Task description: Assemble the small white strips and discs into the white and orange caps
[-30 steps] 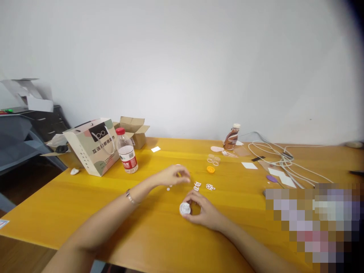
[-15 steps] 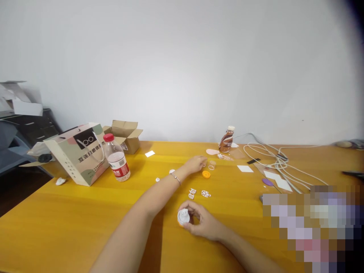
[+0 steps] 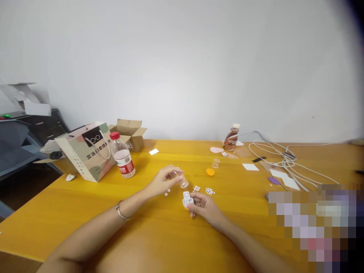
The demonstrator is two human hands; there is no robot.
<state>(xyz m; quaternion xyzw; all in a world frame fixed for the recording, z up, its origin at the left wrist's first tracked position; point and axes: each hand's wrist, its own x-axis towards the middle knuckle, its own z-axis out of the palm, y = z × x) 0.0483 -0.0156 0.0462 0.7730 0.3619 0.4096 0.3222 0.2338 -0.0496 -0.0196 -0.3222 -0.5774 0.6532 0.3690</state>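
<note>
My left hand (image 3: 167,179) is closed on a small clear plastic cup (image 3: 183,182), tilted just above and left of my right hand. My right hand (image 3: 205,206) grips a round white piece with an orange base (image 3: 187,203); a white openwork part stands up from its top. Just beyond my right hand lie white openwork pieces (image 3: 209,191). An orange ring-shaped part (image 3: 210,172) rests farther back, with a second clear cup (image 3: 216,163) behind it. Small white discs (image 3: 166,194) lie below my left hand.
At the left stand a paper gift bag (image 3: 93,155), a red-capped water bottle (image 3: 124,159) and an open cardboard box (image 3: 133,134). A brown drink bottle (image 3: 231,137) is at the back. White cables (image 3: 280,163), paper cards (image 3: 250,167) and a purple oval piece (image 3: 273,181) lie to the right.
My left hand has come back toward me from the far parts and now holds a clear cup close to my right hand. My right hand keeps its piece, now tipped differently.
</note>
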